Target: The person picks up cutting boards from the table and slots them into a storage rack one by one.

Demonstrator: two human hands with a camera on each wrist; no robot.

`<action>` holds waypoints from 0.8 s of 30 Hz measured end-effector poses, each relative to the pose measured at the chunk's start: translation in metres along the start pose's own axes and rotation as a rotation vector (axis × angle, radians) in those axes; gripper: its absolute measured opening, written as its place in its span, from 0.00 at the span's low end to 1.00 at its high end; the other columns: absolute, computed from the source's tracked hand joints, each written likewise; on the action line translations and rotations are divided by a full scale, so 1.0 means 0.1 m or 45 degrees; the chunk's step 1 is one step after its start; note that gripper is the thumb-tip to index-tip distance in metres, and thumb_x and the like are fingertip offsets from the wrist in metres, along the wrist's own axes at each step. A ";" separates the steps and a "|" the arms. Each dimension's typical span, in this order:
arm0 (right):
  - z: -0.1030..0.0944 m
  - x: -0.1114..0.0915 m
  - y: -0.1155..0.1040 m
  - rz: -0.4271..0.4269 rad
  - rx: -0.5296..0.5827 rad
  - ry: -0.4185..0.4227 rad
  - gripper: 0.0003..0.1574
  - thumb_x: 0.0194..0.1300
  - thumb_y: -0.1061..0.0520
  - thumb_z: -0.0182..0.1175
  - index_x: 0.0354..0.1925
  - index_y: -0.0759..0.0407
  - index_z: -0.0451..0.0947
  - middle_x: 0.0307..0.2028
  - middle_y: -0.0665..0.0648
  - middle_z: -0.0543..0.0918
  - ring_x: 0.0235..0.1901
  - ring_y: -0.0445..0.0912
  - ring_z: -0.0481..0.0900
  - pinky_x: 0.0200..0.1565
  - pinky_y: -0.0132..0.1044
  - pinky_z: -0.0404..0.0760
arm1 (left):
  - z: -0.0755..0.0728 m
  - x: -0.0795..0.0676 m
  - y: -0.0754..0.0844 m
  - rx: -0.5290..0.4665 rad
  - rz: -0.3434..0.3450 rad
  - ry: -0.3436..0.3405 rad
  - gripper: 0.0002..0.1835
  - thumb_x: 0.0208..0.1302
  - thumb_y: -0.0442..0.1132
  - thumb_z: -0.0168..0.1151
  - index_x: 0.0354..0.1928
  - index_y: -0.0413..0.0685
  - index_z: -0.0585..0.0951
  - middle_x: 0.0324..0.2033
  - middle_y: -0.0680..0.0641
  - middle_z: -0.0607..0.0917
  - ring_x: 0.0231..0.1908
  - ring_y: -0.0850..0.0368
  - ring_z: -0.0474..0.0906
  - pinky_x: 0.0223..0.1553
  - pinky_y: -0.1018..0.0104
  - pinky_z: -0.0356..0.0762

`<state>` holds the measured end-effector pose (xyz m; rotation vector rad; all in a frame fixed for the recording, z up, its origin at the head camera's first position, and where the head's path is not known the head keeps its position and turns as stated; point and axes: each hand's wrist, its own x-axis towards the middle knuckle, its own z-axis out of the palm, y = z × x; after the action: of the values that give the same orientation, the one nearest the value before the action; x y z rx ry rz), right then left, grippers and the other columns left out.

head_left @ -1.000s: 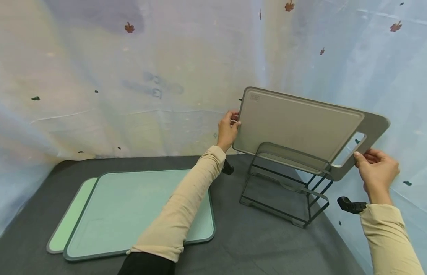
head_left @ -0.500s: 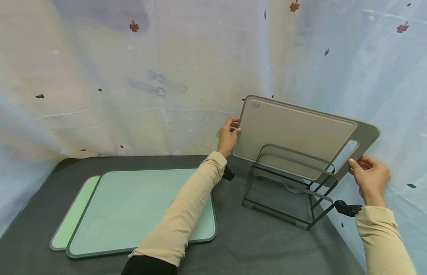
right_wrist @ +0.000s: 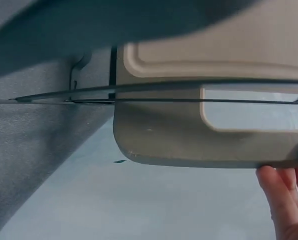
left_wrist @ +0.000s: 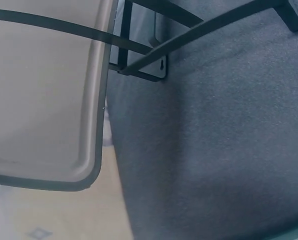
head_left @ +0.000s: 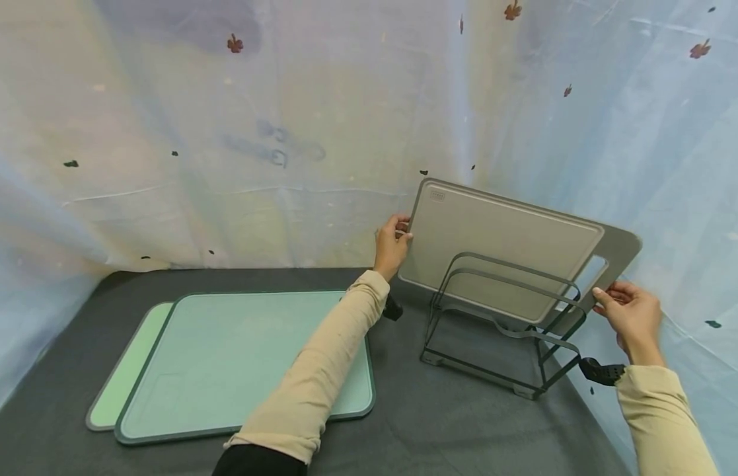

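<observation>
A beige-grey cutting board (head_left: 493, 231) with a handle slot stands tilted, its right end lower, partly behind the wire hoops of a dark metal rack (head_left: 517, 333). My left hand (head_left: 392, 248) pinches its left edge, thumb toward me. At the handle end, my right hand (head_left: 633, 317) grips the outer edge with the thumb in front. The left wrist view shows the board's grooved corner (left_wrist: 89, 165) beside the rack's bars, my left hand out of frame. In the right wrist view, fingers (right_wrist: 279, 195) of my right hand touch the edge below the slot.
A pale teal cutting board (head_left: 226, 363) lies flat on the dark grey table cover (head_left: 404, 423), overlapping a light green board (head_left: 127, 370) at left. Behind the table and along its right side hangs a pale patterned sheet (head_left: 321, 132).
Both hands have lowered the beige-grey cutting board and shifted it slightly left, so more of it sits behind the rack's hoops. The teal and green boards have stayed in place.
</observation>
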<state>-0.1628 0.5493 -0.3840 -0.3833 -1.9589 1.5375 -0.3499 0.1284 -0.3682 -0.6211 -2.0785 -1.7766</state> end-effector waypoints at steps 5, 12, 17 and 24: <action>-0.03 -0.01 0.16 0.020 -0.025 -0.073 0.12 0.58 0.61 0.71 0.39 0.56 0.79 0.30 0.46 0.82 0.27 0.36 0.83 0.29 0.31 0.82 | 0.00 -0.03 -0.06 0.016 -0.036 0.022 0.16 0.63 0.25 0.63 0.53 0.40 0.79 0.42 0.41 0.81 0.40 0.49 0.80 0.43 0.65 0.77; -0.09 -0.07 0.28 0.044 0.038 -0.144 0.13 0.58 0.61 0.70 0.41 0.60 0.79 0.30 0.47 0.84 0.29 0.38 0.84 0.30 0.33 0.82 | 0.00 -0.06 -0.07 0.016 -0.021 0.033 0.15 0.62 0.25 0.63 0.50 0.40 0.79 0.41 0.41 0.82 0.41 0.48 0.80 0.43 0.64 0.78; -0.07 -0.17 0.30 0.077 0.093 -0.121 0.15 0.57 0.60 0.72 0.42 0.59 0.78 0.31 0.47 0.84 0.30 0.37 0.83 0.30 0.32 0.82 | 0.00 -0.08 -0.12 0.009 -0.051 0.038 0.14 0.63 0.25 0.63 0.50 0.41 0.80 0.39 0.42 0.82 0.41 0.48 0.79 0.42 0.62 0.78; 0.20 -0.45 -0.04 0.130 -0.008 -0.023 0.19 0.61 0.58 0.69 0.45 0.69 0.77 0.30 0.47 0.82 0.29 0.35 0.82 0.30 0.28 0.81 | -0.08 -0.13 -0.20 0.001 -0.049 0.050 0.14 0.63 0.25 0.63 0.49 0.40 0.80 0.41 0.40 0.82 0.40 0.47 0.80 0.43 0.61 0.78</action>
<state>-0.1398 0.5074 -0.3957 -0.4804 -1.9856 1.6044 -0.3503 0.1162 -0.3905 -0.5451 -2.0788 -1.7942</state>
